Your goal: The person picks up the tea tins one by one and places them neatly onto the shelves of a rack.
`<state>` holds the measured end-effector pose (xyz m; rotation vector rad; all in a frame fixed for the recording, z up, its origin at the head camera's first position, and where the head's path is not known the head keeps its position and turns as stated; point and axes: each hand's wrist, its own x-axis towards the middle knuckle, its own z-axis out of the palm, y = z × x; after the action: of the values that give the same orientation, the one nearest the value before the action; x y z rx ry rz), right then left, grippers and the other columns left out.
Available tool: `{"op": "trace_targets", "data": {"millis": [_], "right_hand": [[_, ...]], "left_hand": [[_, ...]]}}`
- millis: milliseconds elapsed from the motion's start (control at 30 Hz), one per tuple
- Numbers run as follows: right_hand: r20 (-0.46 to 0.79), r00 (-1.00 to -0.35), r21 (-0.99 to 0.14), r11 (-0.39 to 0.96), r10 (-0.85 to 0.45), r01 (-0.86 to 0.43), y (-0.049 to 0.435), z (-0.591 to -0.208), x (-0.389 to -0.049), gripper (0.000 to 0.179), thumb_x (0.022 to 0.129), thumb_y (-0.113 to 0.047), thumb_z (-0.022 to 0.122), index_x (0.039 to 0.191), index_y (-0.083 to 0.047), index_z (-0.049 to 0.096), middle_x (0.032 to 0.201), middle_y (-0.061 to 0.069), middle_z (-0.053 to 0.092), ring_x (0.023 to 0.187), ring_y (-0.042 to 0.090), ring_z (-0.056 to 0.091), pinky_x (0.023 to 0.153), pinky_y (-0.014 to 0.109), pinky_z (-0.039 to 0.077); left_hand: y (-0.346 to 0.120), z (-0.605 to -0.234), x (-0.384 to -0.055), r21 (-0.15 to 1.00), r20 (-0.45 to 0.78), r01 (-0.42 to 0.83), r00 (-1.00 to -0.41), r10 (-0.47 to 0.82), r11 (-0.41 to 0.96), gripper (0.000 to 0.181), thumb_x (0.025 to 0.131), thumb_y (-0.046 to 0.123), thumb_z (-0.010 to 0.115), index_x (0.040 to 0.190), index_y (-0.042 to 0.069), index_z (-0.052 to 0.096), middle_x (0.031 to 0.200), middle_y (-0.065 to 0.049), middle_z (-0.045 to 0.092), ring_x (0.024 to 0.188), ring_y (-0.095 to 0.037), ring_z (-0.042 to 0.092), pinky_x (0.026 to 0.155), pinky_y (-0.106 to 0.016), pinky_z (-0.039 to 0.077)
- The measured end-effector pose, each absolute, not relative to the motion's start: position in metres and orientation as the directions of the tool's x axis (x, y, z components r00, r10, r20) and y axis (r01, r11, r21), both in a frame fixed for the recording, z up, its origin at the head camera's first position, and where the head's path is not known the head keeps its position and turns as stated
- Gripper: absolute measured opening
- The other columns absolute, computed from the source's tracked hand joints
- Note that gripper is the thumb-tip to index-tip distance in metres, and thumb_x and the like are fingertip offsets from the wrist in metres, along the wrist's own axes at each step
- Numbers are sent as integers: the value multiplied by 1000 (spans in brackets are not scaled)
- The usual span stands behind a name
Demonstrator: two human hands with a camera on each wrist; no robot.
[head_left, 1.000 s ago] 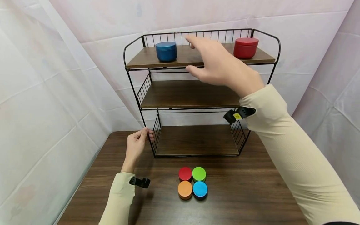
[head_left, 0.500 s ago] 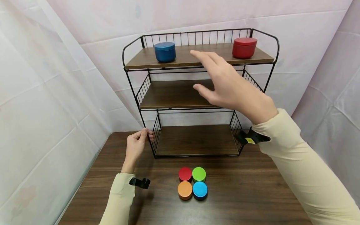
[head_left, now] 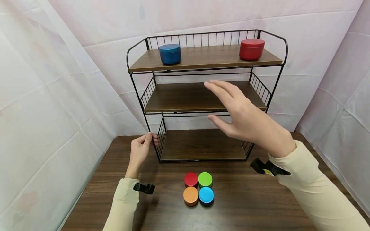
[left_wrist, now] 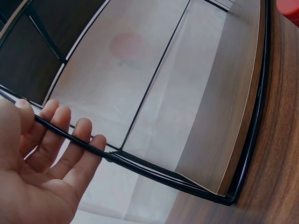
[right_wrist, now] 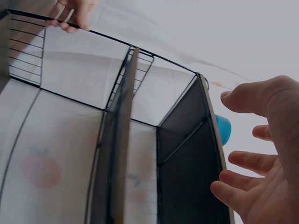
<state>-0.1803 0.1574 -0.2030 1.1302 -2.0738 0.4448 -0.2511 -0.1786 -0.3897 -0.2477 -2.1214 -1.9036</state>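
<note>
A three-tier rack with wooden shelves and a black wire frame stands on the table. My left hand grips its front left post low down; in the left wrist view, thumb and curled fingers of that hand are on either side of the black rod. My right hand hovers in front of the middle and lower shelves, fingers spread, holding nothing. On the top shelf, a blue tin sits toward the left and a red tin at the right. The right wrist view shows the blue tin beyond the open right hand.
On the table before the rack, small round tins stand close together in a square: red, green, orange and light blue. White curtains hang behind and at both sides.
My right hand has come down and slightly right, from beside the top-shelf tins to in front of the lower shelves. The left hand has stayed on the post; the tins have not moved.
</note>
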Motion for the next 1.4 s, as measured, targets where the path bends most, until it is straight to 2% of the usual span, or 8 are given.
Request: {"op": "trace_targets", "data": {"millis": [133, 300, 500, 567, 800, 1000, 1233, 1400], "right_hand": [[723, -374, 16, 556, -580, -831, 162, -222, -175, 76, 81, -15, 76, 146, -2, 38, 147, 17, 41, 135, 30, 41, 111, 38, 43], [705, -402, -9, 558, -585, -829, 169, -249, -169, 73, 85, -19, 71, 147, -3, 36, 149, 15, 39, 135, 27, 41, 110, 32, 43], [725, -401, -77, 511, -561, -856, 174, -281, -167, 65, 92, -28, 61, 146, 0, 37, 148, 17, 39, 133, 30, 44, 115, 18, 32], [732, -400, -99, 496, -551, -863, 175, -293, -167, 63, 94, -30, 58, 145, 2, 38, 148, 18, 39, 133, 31, 44, 116, 16, 30], [692, -499, -205, 521, -522, -829, 180, -335, -164, 67, 90, -26, 64, 147, -4, 37, 150, 13, 37, 134, 26, 43, 114, 13, 30], [606, -606, -295, 562, -515, -773, 186, -368, -159, 77, 83, -23, 71, 149, -10, 34, 154, 7, 33, 136, 21, 40, 113, 10, 28], [536, -687, -357, 605, -492, -712, 187, -401, -154, 80, 83, -26, 73, 151, -18, 32, 155, 0, 31, 137, 16, 40, 112, 16, 35], [467, -747, -443, 605, -473, -661, 189, -423, -155, 78, 86, -28, 72, 151, -22, 29, 155, -1, 29, 137, 17, 40, 106, 38, 47]], "left_hand": [[-178, -390, -251, 947, 312, 304, -948, -66, 102, 34, 100, 20, 53, 93, -9, 69, 94, -39, 63, 83, -48, 65, 76, -36, 62], [-178, -390, -251, 943, 323, 316, -944, -66, 102, 33, 100, 20, 53, 91, -7, 70, 88, -32, 67, 83, -49, 65, 81, -49, 59], [-177, -390, -252, 944, 323, 317, -945, -54, 94, 35, 101, 18, 52, 94, -12, 68, 77, -1, 71, 72, -21, 70, 78, -41, 61], [-177, -390, -252, 945, 321, 315, -946, -55, 89, 35, 101, 18, 52, 94, -12, 68, 76, 1, 71, 70, -15, 69, 76, -36, 62], [-177, -390, -252, 949, 310, 305, -948, -68, 75, 33, 100, 20, 54, 91, -8, 69, 79, -14, 71, 70, -17, 69, 75, -34, 62], [-177, -389, -253, 948, 314, 308, -947, -67, 79, 40, 100, 21, 54, 95, -16, 66, 83, -25, 69, 69, -18, 69, 77, -40, 62], [-177, -389, -254, 949, 309, 304, -949, -60, 87, 39, 101, 19, 52, 98, -18, 64, 73, 3, 69, 70, -17, 69, 74, -32, 62], [-177, -388, -251, 950, 301, 295, -952, -59, 99, 38, 101, 22, 52, 95, -13, 67, 74, 2, 69, 72, -18, 69, 72, -27, 62]]}}
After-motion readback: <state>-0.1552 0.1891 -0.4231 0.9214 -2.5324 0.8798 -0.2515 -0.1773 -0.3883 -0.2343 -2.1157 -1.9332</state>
